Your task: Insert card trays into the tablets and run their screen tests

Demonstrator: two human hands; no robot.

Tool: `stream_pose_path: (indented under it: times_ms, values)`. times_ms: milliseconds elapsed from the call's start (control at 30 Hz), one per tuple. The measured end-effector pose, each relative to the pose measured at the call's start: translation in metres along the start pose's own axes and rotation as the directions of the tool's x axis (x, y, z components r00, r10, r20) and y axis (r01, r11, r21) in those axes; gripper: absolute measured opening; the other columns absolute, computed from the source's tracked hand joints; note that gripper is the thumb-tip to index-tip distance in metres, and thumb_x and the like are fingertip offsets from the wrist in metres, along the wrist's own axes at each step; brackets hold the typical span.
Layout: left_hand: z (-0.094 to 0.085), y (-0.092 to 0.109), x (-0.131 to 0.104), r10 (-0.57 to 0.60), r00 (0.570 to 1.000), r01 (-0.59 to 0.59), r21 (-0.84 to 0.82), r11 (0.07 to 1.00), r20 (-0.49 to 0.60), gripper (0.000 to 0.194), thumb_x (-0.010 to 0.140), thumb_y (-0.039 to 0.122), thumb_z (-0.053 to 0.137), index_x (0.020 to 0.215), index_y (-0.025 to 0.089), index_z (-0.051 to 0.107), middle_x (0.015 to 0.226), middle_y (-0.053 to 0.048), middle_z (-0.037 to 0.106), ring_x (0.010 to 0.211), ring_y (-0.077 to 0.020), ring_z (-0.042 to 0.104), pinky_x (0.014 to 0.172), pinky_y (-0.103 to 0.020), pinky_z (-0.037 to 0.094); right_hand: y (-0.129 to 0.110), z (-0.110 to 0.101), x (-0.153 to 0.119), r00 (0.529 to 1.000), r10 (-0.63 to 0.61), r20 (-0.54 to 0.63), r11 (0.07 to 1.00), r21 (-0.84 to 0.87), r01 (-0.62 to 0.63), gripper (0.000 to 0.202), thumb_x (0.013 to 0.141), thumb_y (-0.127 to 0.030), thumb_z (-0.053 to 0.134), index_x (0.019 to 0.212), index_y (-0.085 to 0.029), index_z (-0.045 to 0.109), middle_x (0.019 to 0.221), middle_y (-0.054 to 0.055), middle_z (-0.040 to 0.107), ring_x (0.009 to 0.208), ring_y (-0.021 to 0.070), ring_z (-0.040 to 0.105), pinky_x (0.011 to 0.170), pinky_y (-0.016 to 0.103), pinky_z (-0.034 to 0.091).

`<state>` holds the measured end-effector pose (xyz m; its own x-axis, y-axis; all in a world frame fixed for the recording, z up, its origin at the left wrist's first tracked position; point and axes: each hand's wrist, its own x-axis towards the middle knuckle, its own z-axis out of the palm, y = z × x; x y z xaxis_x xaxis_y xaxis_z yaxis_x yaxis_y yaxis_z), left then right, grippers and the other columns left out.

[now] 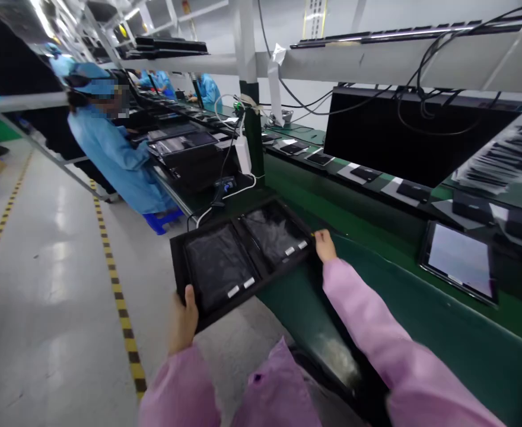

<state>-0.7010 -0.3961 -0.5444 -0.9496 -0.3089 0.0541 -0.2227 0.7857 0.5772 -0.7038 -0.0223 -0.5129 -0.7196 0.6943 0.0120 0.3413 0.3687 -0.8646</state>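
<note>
A black foam tray (239, 242) is held out in front of me, tilted, its left end over the floor and its right part by the green bench edge. Two dark, film-wrapped tablet-like panels lie in its compartments, the left panel (216, 264) and the right panel (272, 234), each with small white labels near the lower edge. My left hand (184, 317) grips the tray's near left corner, thumb on top. At the right end, my right hand (325, 244) is closed on the tray's edge. The fingers under the tray are hidden.
The green bench (403, 296) runs along the right, with a lit tablet (459, 261) on it. A monitor (412, 133) hangs above. White cables and a power strip (243, 155) are by the post (252, 118). A co-worker in blue (110, 142) sits ahead left, beside a taped floor aisle.
</note>
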Motion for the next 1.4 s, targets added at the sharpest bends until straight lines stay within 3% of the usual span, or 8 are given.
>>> stream_pose_path:
  times_ms: [133, 367, 533, 633, 733, 867, 1233, 1400]
  values:
    - [0.010, 0.005, -0.038, 0.125, 0.968, -0.121, -0.034, 0.992, 0.220, 0.056, 0.093, 0.053, 0.031, 0.124, 0.014, 0.058, 0.112, -0.015, 0.069, 0.107, -0.0324, 0.065, 0.089, -0.047, 0.053, 0.090, -0.108, -0.125, 0.931, 0.191, -0.313, 0.979, -0.010, -0.204, 0.039, 0.090, -0.056, 0.047, 0.084, -0.019, 0.057, 0.088, 0.005, 0.060, 0.088, 0.0198, 0.058, 0.086, 0.040, 0.047]
    - [0.062, 0.092, -0.102, 0.658, 0.595, -0.728, -0.037, 0.684, 0.460, 0.061, 0.092, 0.058, 0.031, 0.108, 0.011, 0.068, 0.106, -0.018, 0.059, 0.096, -0.0320, 0.059, 0.084, -0.047, 0.051, 0.170, -0.211, -0.336, 0.408, 0.488, -0.772, 0.705, 0.073, -0.705, 0.043, 0.074, -0.067, 0.040, 0.079, -0.025, 0.045, 0.077, 0.008, 0.052, 0.074, 0.0285, 0.051, 0.070, 0.045, 0.041]
    - [0.063, 0.175, -0.127, 0.867, 0.363, -0.932, 0.136, 0.337, 0.340, 0.058, 0.095, 0.050, 0.033, 0.115, 0.004, 0.063, 0.114, -0.023, 0.057, 0.101, -0.0366, 0.054, 0.082, -0.049, 0.048, 0.158, -0.229, -0.334, 0.527, 0.271, -0.806, 0.814, -0.100, -0.572, 0.043, 0.084, -0.062, 0.031, 0.089, -0.022, 0.047, 0.096, 0.015, 0.060, 0.095, 0.0303, 0.055, 0.086, 0.046, 0.042]
    - [0.087, 0.232, -0.153, 0.934, 0.073, -0.983, -0.131, 0.126, 0.351, 0.047, 0.096, 0.038, 0.037, 0.123, 0.005, 0.057, 0.119, -0.020, 0.057, 0.109, -0.0316, 0.053, 0.093, -0.044, 0.045, 0.150, -0.243, -0.279, 0.730, 0.040, -0.683, 0.824, -0.391, -0.410, 0.036, 0.092, -0.045, 0.025, 0.095, -0.020, 0.050, 0.100, 0.016, 0.062, 0.099, 0.0279, 0.054, 0.089, 0.043, 0.040]
    - [0.125, 0.273, -0.183, 0.898, -0.162, -0.948, -0.316, -0.028, 0.408, 0.035, 0.094, 0.032, 0.043, 0.116, 0.010, 0.061, 0.114, -0.014, 0.060, 0.108, -0.0269, 0.054, 0.097, -0.039, 0.045, 0.152, -0.248, -0.225, 0.817, 0.046, -0.575, 0.784, -0.485, -0.386, 0.023, 0.092, -0.032, 0.031, 0.083, -0.022, 0.050, 0.086, 0.012, 0.063, 0.089, 0.0269, 0.052, 0.083, 0.041, 0.039]
    - [0.154, 0.285, -0.202, 0.889, -0.148, -0.955, -0.297, -0.014, 0.434, 0.031, 0.092, 0.034, 0.047, 0.106, 0.012, 0.064, 0.105, -0.014, 0.059, 0.102, -0.0286, 0.054, 0.088, -0.041, 0.048, 0.157, -0.240, -0.192, 0.854, 0.071, -0.516, 0.694, -0.590, -0.414, 0.020, 0.092, -0.023, 0.034, 0.081, -0.019, 0.050, 0.086, 0.016, 0.061, 0.091, 0.0305, 0.048, 0.081, 0.044, 0.034]
    - [0.156, 0.285, -0.203, 0.885, -0.058, -0.957, -0.279, 0.083, 0.462, 0.021, 0.082, 0.030, 0.058, 0.095, 0.014, 0.063, 0.100, -0.010, 0.060, 0.098, -0.0268, 0.055, 0.084, -0.039, 0.047, 0.165, -0.232, -0.182, 0.815, 0.092, -0.573, 0.606, -0.617, -0.502, 0.027, 0.093, -0.025, 0.030, 0.091, -0.011, 0.053, 0.099, 0.024, 0.057, 0.095, 0.0347, 0.045, 0.079, 0.046, 0.033]
    - [0.157, 0.285, -0.201, 0.882, -0.097, -0.946, -0.318, 0.062, 0.461, 0.022, 0.086, 0.030, 0.054, 0.096, 0.013, 0.063, 0.103, -0.011, 0.059, 0.102, -0.0266, 0.053, 0.087, -0.038, 0.046, 0.171, -0.237, -0.181, 0.782, 0.081, -0.618, 0.643, -0.567, -0.514, 0.023, 0.092, -0.026, 0.033, 0.087, -0.015, 0.052, 0.092, 0.018, 0.058, 0.091, 0.0303, 0.045, 0.080, 0.044, 0.032]
